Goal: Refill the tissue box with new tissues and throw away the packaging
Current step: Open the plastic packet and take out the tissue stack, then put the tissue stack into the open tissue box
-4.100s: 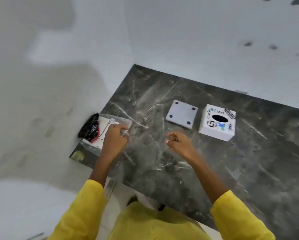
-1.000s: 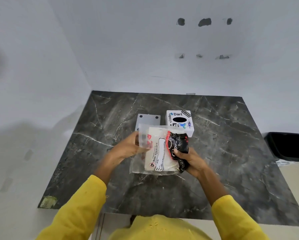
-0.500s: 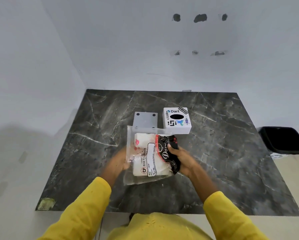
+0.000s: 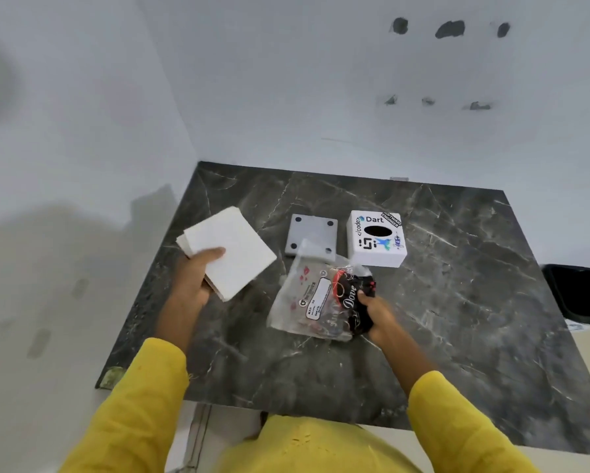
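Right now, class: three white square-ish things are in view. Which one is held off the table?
The tissue stack, gripped in the left hand. The tissue box, with its oval hole, and the grey-white base plate both rest on the table.

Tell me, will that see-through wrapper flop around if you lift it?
Probably floppy: the empty plastic wrapper already sags and crinkles where the right hand bunches it. It likely weighs little, since the tissue stack is out, in the left hand.
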